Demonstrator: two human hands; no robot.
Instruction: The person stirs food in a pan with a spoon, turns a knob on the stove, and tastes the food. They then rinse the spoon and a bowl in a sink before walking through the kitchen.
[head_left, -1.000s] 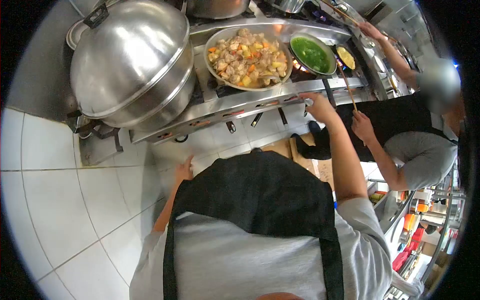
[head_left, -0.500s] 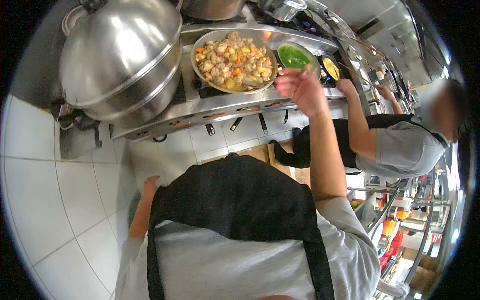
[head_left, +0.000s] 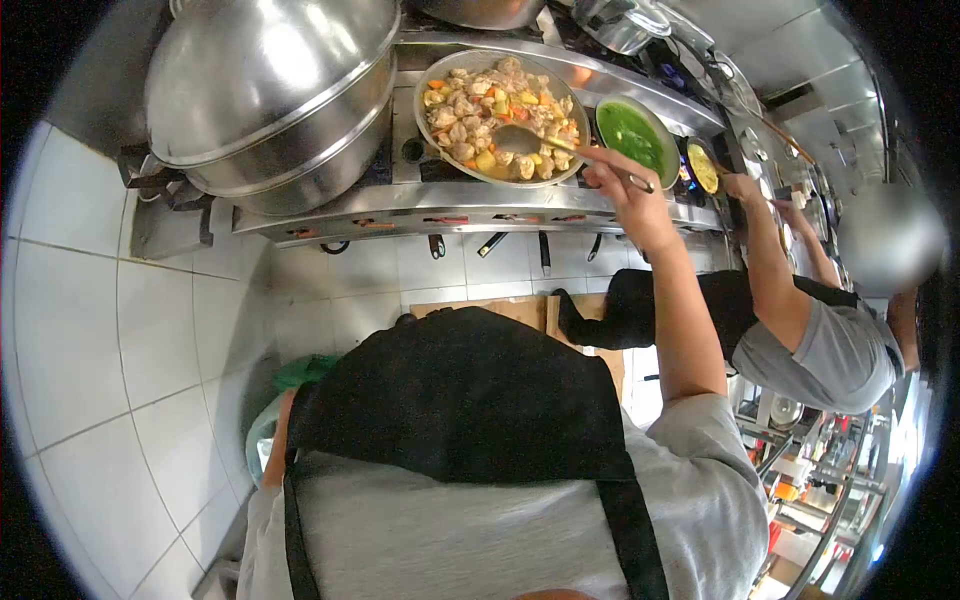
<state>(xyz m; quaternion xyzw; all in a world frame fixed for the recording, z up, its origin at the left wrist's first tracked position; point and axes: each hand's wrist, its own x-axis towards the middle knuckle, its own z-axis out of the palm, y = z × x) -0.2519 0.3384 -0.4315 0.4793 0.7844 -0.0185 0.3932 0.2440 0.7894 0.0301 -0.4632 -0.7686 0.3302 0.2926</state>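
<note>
My right hand (head_left: 636,205) is closed around the handle of a ladle (head_left: 517,139), whose bowl dips into the food in a wide round pan (head_left: 421,122). Chunks of meat (head_left: 470,88) with orange and yellow vegetable pieces fill this pan. Just right of it stands a smaller pan of green liquid (head_left: 630,132). My left forearm (head_left: 277,440) hangs down at my side, and the apron (head_left: 450,400) hides the hand.
A large domed steel pot (head_left: 280,90) occupies the stove's left end. Control knobs and dark handles line the stove front (head_left: 440,205). At the right, a co-worker (head_left: 800,330) reaches toward a small pan with yellow food (head_left: 702,168). A greenish bin (head_left: 262,425) stands low at left.
My right hand, blurred and raised before, now grips the ladle over the large pan's edge. My left hand has gone out of sight behind the apron. The view has shifted.
</note>
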